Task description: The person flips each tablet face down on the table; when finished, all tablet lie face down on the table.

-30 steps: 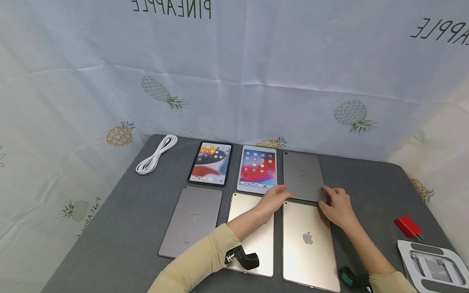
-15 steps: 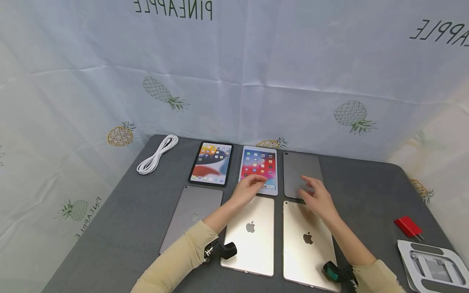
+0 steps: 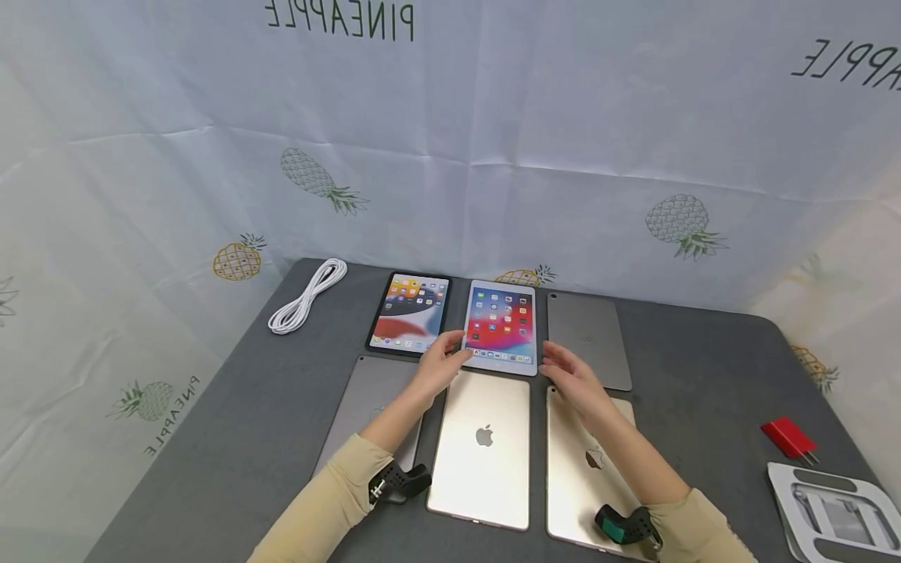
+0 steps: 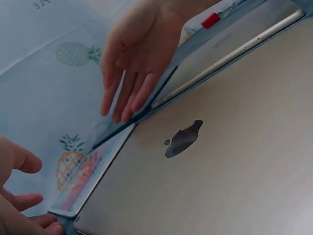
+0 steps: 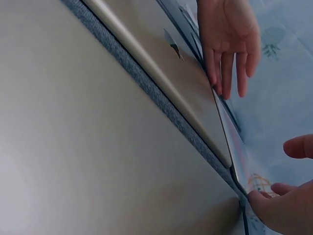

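In the head view a white-framed tablet [image 3: 500, 322], its screen lit with app icons, lies flat in the back row. My left hand [image 3: 438, 366] is at its lower left edge and my right hand [image 3: 573, 381] at its lower right side, fingers loosely spread. Just in front of it a gold tablet [image 3: 481, 469] lies logo side up. Under my right forearm is another gold tablet [image 3: 577, 485], partly covered; a dark grey tablet [image 3: 591, 338] lies behind it. The left wrist view shows my left fingers [image 4: 24, 200] near the white tablet's corner.
A black-framed tablet [image 3: 408, 309] with lit screen is back left, a grey tablet [image 3: 352, 410] in front of it. A coiled white cable [image 3: 306, 297] lies far left. At right are a red plug adapter [image 3: 787, 436] and a silver folding stand [image 3: 838, 512]. A pineapple-print curtain [image 3: 450, 156] hangs behind.
My hands have left the dark grey tablet and moved left, the right passing over it, to either side of the white-framed tablet. The middle gold tablet is now uncovered.
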A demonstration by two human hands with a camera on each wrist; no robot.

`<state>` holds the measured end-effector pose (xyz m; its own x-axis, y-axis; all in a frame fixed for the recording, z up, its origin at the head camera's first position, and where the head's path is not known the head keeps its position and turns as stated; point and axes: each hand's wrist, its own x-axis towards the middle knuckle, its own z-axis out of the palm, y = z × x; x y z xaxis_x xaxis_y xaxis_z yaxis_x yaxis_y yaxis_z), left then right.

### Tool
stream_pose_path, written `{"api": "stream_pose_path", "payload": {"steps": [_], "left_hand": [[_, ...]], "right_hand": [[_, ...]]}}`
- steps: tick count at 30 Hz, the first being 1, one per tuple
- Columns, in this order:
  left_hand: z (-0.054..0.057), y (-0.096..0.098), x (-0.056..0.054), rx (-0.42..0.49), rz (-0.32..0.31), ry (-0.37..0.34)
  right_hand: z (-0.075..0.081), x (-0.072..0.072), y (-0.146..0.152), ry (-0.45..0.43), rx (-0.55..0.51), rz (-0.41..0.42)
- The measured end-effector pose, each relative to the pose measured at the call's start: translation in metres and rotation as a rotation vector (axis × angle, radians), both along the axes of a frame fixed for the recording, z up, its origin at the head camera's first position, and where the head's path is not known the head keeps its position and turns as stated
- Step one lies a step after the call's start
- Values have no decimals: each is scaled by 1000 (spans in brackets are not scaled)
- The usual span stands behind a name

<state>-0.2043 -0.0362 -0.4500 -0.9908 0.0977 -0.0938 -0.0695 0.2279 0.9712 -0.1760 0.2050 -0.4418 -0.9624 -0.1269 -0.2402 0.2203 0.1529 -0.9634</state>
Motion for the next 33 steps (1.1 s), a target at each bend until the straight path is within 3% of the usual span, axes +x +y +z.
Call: {"api": "stream_pose_path", "payload": {"steps": [8, 15, 21, 28, 33], "left_hand": [[-4, -6, 0, 244, -4, -128], [0, -9, -2, 385, -23, -217], [0, -14, -7, 541, -44, -290], [5, -13, -11, 579, -26, -340], [6, -10, -11, 559, 20, -320]], "right_hand": [[-1, 5, -11, -26, -82, -9], [-1, 8, -14, -65, -111, -2], [1, 6, -19, -113, -155, -57], [5, 3, -23, -123, -210, -105], [6, 0, -23, -121, -274, -134]]}}
